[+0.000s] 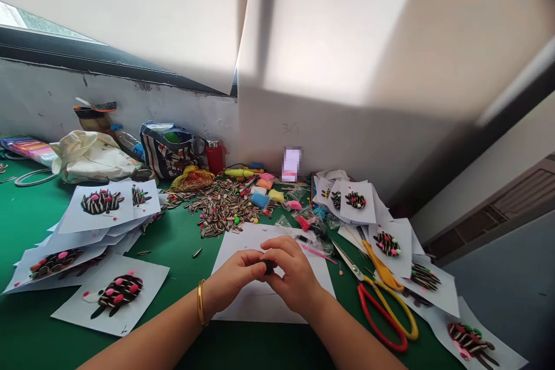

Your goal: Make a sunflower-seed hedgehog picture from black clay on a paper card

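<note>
Dark lump (269, 267) sits pinched between the fingertips of the left hand (243, 272) and the right hand (287, 270), just above a white sheet (229, 245) on the green worktop (182, 306). The left wrist wears a gold bangle (200, 302). To the left of the sheet lies a card (151, 283) bearing a dark, striped figure with pink dots; more such cards are heaped behind it. To the right, scissors (359, 273) with red and yellow handles lie open beside another stack of decorated cards (401, 263). Beyond the sheet spreads a pile of striped seeds (221, 208), with a blue packet (260, 200) and a yellow packet (276, 196) at its right side. Farther back, near the wall, stand a red bottle (215, 159) and a striped bag (167, 156), with a cream cloth bag (93, 156) to their left.
</note>
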A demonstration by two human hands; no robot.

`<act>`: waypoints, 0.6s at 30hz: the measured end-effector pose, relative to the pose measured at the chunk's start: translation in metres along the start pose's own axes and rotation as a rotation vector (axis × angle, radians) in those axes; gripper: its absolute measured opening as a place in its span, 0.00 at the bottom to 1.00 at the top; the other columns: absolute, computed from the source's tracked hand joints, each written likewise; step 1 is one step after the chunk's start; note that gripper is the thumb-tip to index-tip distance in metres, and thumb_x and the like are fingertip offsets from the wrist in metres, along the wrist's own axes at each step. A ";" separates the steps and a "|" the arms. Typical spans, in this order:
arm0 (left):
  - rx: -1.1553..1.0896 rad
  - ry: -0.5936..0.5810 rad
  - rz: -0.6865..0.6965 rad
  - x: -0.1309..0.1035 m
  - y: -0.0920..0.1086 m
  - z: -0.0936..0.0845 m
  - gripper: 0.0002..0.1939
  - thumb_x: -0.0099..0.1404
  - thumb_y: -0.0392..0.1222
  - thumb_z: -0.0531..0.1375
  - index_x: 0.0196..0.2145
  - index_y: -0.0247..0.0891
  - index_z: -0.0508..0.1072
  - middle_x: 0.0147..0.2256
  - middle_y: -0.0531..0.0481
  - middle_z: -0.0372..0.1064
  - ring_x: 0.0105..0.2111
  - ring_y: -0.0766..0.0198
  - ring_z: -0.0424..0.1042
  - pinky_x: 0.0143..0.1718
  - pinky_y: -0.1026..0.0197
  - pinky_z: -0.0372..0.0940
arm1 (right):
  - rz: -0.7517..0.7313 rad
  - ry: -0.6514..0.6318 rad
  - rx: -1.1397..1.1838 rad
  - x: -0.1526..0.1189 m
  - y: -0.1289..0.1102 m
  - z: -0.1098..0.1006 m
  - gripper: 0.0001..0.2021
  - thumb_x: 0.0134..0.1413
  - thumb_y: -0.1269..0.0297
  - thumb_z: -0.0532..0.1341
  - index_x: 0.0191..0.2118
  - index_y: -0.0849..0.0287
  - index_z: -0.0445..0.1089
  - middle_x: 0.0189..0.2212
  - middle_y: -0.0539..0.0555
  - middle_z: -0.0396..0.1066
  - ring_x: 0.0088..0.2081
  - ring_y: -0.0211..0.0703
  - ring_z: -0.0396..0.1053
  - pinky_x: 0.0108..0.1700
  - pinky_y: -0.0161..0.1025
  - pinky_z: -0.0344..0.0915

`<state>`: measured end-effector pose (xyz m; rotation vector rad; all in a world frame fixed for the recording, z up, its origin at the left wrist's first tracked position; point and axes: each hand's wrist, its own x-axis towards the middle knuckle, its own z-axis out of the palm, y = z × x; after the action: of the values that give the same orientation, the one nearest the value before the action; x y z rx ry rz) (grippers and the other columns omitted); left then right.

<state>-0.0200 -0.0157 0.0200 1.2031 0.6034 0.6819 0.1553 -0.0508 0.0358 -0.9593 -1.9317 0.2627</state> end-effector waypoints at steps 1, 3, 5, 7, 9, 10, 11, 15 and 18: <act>0.019 0.016 0.000 0.000 0.001 0.000 0.17 0.58 0.53 0.66 0.34 0.34 0.78 0.32 0.48 0.70 0.34 0.61 0.65 0.40 0.59 0.62 | -0.001 -0.011 -0.005 0.000 0.000 0.000 0.11 0.55 0.61 0.66 0.44 0.51 0.72 0.46 0.56 0.73 0.49 0.49 0.68 0.50 0.49 0.67; 0.057 0.059 -0.005 0.001 0.003 0.001 0.16 0.60 0.52 0.64 0.32 0.35 0.77 0.29 0.49 0.69 0.32 0.63 0.65 0.38 0.61 0.61 | -0.005 -0.056 -0.007 0.001 0.000 -0.001 0.19 0.53 0.57 0.67 0.51 0.51 0.70 0.48 0.57 0.72 0.50 0.51 0.67 0.52 0.51 0.66; 0.091 0.095 -0.004 0.001 0.007 0.003 0.16 0.60 0.52 0.64 0.32 0.35 0.78 0.29 0.50 0.70 0.32 0.63 0.65 0.37 0.61 0.62 | -0.012 -0.097 -0.001 0.001 -0.001 -0.002 0.22 0.54 0.55 0.66 0.55 0.52 0.68 0.50 0.58 0.71 0.51 0.51 0.67 0.53 0.51 0.65; 0.113 0.121 0.006 0.002 0.010 0.005 0.17 0.58 0.53 0.66 0.34 0.35 0.78 0.32 0.48 0.72 0.34 0.61 0.66 0.38 0.60 0.62 | -0.013 -0.100 0.001 0.002 -0.001 -0.002 0.18 0.58 0.56 0.64 0.53 0.51 0.70 0.48 0.57 0.72 0.50 0.50 0.67 0.53 0.50 0.66; 0.109 0.139 0.008 0.001 0.011 0.007 0.18 0.56 0.54 0.67 0.35 0.35 0.79 0.33 0.47 0.73 0.35 0.60 0.67 0.39 0.59 0.63 | -0.016 -0.073 -0.006 0.001 -0.001 -0.002 0.14 0.60 0.58 0.62 0.50 0.51 0.72 0.46 0.56 0.73 0.48 0.49 0.68 0.51 0.50 0.66; 0.093 0.138 0.006 0.001 0.011 0.008 0.19 0.55 0.54 0.67 0.35 0.35 0.79 0.34 0.46 0.73 0.35 0.59 0.68 0.40 0.59 0.63 | -0.019 -0.055 -0.010 0.001 -0.001 -0.002 0.12 0.60 0.59 0.62 0.49 0.51 0.72 0.45 0.56 0.74 0.48 0.49 0.69 0.50 0.50 0.66; 0.069 0.130 0.002 0.001 0.011 0.008 0.20 0.55 0.55 0.67 0.36 0.35 0.79 0.34 0.46 0.74 0.36 0.59 0.68 0.40 0.58 0.63 | -0.022 -0.038 -0.015 0.001 -0.001 -0.002 0.12 0.60 0.59 0.62 0.49 0.51 0.73 0.44 0.56 0.74 0.47 0.49 0.69 0.50 0.50 0.66; 0.000 0.108 -0.015 0.001 0.008 0.005 0.18 0.55 0.53 0.68 0.36 0.35 0.79 0.33 0.46 0.73 0.34 0.60 0.68 0.39 0.59 0.63 | -0.024 -0.025 -0.015 -0.001 0.000 -0.003 0.11 0.60 0.58 0.62 0.48 0.50 0.73 0.44 0.55 0.74 0.47 0.49 0.69 0.49 0.49 0.66; 0.035 0.142 -0.005 0.001 0.007 0.002 0.15 0.56 0.51 0.67 0.32 0.34 0.78 0.27 0.50 0.69 0.29 0.64 0.64 0.35 0.62 0.61 | -0.007 -0.056 0.014 -0.001 0.001 -0.003 0.21 0.57 0.48 0.62 0.53 0.52 0.70 0.46 0.57 0.73 0.48 0.51 0.68 0.50 0.50 0.65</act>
<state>-0.0191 -0.0150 0.0273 1.1923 0.7391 0.7592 0.1583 -0.0520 0.0361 -0.9446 -1.9810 0.3011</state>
